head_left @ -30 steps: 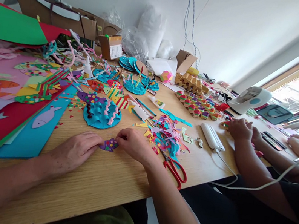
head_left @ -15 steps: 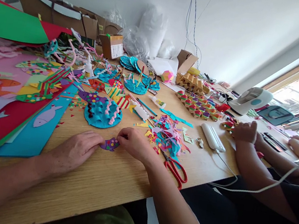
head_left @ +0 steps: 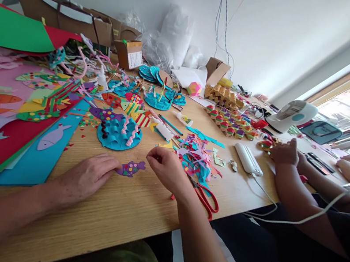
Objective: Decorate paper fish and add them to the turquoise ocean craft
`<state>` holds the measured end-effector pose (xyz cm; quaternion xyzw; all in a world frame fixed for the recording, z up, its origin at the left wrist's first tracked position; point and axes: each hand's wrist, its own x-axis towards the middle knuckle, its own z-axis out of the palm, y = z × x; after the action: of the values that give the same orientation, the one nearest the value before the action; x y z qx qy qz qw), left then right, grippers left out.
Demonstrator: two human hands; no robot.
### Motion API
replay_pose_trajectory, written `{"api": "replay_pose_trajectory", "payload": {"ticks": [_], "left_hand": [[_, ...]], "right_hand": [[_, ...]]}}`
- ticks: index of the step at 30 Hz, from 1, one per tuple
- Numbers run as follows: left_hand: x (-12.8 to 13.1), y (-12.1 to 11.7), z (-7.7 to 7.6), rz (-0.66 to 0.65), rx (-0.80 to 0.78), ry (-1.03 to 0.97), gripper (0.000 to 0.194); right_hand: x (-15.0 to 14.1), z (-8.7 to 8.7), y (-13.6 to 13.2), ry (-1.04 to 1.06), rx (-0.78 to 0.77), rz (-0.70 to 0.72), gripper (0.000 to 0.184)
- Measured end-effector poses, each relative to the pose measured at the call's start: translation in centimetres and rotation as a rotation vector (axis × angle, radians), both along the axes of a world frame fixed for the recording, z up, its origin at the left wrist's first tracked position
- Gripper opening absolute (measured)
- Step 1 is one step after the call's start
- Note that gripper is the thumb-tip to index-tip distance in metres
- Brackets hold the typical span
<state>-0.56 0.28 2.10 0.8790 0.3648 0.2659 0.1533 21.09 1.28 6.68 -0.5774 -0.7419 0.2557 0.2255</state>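
Observation:
A purple paper fish (head_left: 131,169) with colored dots lies on the table in front of me. The fingers of my left hand (head_left: 91,176) are closed together on its left end, hiding that tip. To the right of the fish's tail, a little apart from it, is my right hand (head_left: 167,168). Its thumb and fingertips are pinched together; whatever is between them is hidden. Just behind the fish stands a blue textured disc (head_left: 119,135) with pink and black curly strands. Red-handled scissors (head_left: 205,201) lie beyond my right wrist, partly beside the paper scraps (head_left: 198,155).
Colored paper sheets (head_left: 27,160) with cut-out fish cover the left side. Glue bottles (head_left: 183,119), a painted egg carton (head_left: 230,122) and a white corded device (head_left: 248,160) are farther back. Another person's hands (head_left: 285,154) work at the right. Cardboard boxes (head_left: 69,19) line the wall.
My right hand has come off the fish's tail and moved slightly right and up, so the tail now shows. My left hand has stayed at the other end.

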Motion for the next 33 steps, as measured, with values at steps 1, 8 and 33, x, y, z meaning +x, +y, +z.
{"api": "replay_pose_trajectory", "payload": {"ticks": [1,8,33], "left_hand": [[0.0,0.0,0.1,0.007,-0.015,-0.005,0.029],[-0.2,0.4,1.0,0.042,-0.059,-0.048,0.025],[-1.8,1.1,0.9,0.24,-0.018,-0.065,0.02]], "right_hand": [[0.3,-0.1,-0.5,0.011,0.018,-0.013,0.013],[0.8,-1.5,-4.2,0.016,-0.006,0.004,0.015],[0.6,-4.2,-7.3,0.278,0.091,0.093,0.015]]}}
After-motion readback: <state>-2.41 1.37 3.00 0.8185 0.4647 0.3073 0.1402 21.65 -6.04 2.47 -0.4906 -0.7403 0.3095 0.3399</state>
